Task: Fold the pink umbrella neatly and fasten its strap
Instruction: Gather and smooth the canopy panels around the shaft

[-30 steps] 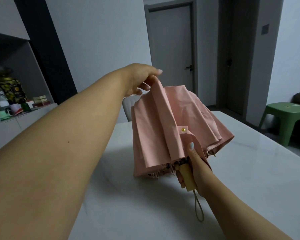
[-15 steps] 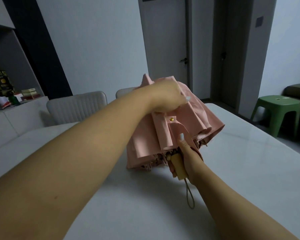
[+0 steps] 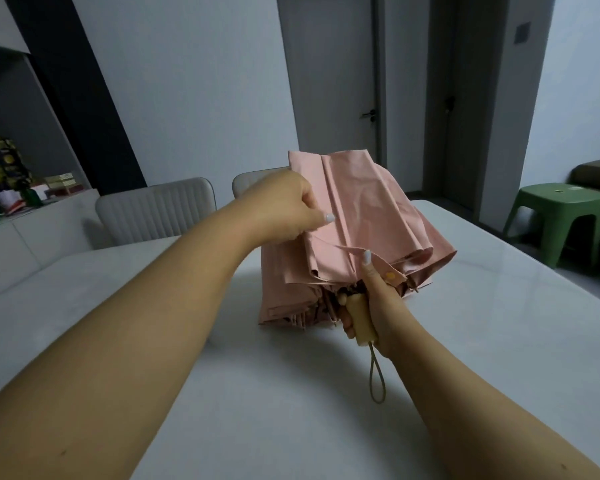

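You are in a home, in what looks like a dining room. You stand at a white marble-look surface (image 3: pixel 465 341) with two pale padded chairs (image 3: pixel 156 213) pushed in along its far side. To your left a low cabinet (image 3: pixel 32 233) carries boxes, tins and cups. Ahead a grey interior door (image 3: pixel 329 81) with a lever handle is closed, and a green plastic stool (image 3: pixel 561 216) stands on the floor to your right.

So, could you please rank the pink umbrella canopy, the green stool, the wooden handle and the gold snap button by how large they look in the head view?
1. pink umbrella canopy
2. green stool, though it stands farther away
3. wooden handle
4. gold snap button
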A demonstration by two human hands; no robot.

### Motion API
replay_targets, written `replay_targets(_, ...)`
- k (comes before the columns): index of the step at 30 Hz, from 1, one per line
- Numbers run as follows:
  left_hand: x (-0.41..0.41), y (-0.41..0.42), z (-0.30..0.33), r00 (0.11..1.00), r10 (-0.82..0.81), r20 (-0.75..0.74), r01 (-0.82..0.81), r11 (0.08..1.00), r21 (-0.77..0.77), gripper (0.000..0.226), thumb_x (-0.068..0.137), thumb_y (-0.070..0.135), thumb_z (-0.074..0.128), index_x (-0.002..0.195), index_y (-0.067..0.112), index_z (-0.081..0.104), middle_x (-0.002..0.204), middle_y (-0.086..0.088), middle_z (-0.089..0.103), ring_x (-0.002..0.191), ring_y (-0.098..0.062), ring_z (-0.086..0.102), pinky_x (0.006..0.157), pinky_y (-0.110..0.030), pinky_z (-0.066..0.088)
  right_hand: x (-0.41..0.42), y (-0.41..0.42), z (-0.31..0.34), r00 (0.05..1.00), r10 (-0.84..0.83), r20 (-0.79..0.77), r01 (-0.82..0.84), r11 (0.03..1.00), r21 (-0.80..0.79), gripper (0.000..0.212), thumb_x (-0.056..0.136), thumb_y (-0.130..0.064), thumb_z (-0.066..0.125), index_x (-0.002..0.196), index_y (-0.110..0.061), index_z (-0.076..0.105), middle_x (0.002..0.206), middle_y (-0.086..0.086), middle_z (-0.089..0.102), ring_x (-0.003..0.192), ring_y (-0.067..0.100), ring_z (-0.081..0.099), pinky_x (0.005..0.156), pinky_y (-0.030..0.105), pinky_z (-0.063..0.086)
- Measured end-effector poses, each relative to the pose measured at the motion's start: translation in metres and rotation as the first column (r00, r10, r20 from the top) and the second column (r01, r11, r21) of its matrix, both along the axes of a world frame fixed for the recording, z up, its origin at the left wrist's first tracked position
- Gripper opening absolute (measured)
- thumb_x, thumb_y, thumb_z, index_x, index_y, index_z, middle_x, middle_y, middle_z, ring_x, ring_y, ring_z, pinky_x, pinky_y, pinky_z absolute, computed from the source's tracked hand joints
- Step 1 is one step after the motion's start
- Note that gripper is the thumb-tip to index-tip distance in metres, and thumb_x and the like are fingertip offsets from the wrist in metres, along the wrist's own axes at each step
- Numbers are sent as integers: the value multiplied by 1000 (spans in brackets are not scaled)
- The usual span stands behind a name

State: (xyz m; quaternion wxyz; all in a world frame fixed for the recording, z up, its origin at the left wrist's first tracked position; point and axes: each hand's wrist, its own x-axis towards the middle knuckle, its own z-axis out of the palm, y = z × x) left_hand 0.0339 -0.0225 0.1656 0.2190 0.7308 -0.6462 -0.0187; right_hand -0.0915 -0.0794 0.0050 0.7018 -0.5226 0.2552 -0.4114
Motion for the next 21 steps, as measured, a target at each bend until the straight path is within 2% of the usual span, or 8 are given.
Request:
replay_targets(2, 2, 4, -8, 998, 39, -55, -44, 994, -96, 22, 84, 30, 72, 79, 9, 66, 73, -4, 68, 59, -15, 59, 59, -25, 45, 0, 1, 2, 998, -52, -32, 52, 999, -12, 56, 79, -58, 59, 69, -3, 54, 56, 11, 52, 42, 24, 47, 40, 27, 40)
replay_targets(4, 7, 6, -13, 987, 113, -116, -130, 980, -149, 25, 83, 32, 71, 83, 7, 67, 75, -8, 70, 67, -23, 66, 65, -29, 52, 0, 1, 2, 992, -92, -92, 89, 995, -34, 43, 92, -37, 57, 66, -4, 52, 57, 16, 50, 41, 24, 45, 41, 29, 39)
replay_targets(6, 12, 7, -15, 972, 175, -159, -197, 970, -140, 30, 84, 39, 67, 72, 12, 72, 69, -11, 72, 65, -27, 67, 64, -32, 53, -1, 1, 2, 983, -118, -138, 110, 992, -58, 40, 97, -26, 51, 64, -4, 51, 57, 18, 51, 40, 25, 45, 44, 31, 41)
replay_targets(8, 14, 8, -17, 962, 222, -160, -240, 965, -106, 38, 84, 44, 66, 63, 13, 71, 61, -10, 68, 56, -24, 59, 59, -29, 45, -1, 0, 2, 982, -135, -135, 127, 990, -69, 40, 95, -27, 54, 65, -1, 54, 55, 18, 52, 40, 25, 45, 45, 31, 43)
replay_targets(12, 20, 7, -23, 955, 275, -109, -277, 961, -7, 40, 78, 43, 74, 73, 3, 73, 64, -12, 62, 57, -24, 51, 58, -29, 40, 0, -1, 4, 989, -121, -86, 116, 991, -63, 49, 85, -40, 68, 80, 8, 61, 56, 18, 52, 39, 25, 47, 42, 31, 44)
replay_targets(16, 28, 4, -30, 938, 332, -104, -326, 943, 72, 43, 79, 41, 75, 83, -2, 72, 70, -15, 62, 60, -26, 49, 60, -31, 37, 1, -1, 5, 985, -155, -78, 149, 986, -77, 37, 88, -30, 66, 70, 0, 54, 55, 14, 48, 40, 25, 46, 38, 29, 43)
replay_targets(19, 28, 7, -37, 928, 341, -147, -345, 939, -1, 43, 79, 41, 75, 100, 4, 68, 94, -12, 70, 81, -26, 60, 71, -30, 44, 2, -1, 6, 979, -175, -102, 166, 982, -84, 38, 89, -29, 66, 66, -2, 53, 53, 15, 48, 41, 26, 47, 39, 30, 44)
replay_targets(21, 19, 16, -44, 920, 363, -146, -384, 910, -159, 46, 79, 43, 74, 114, 16, 60, 112, -4, 60, 103, -25, 58, 86, -34, 48, 1, 0, 7, 976, -180, -120, 170, 981, -88, 39, 89, -29, 66, 65, -1, 53, 52, 15, 49, 40, 25, 48, 39, 30, 45)
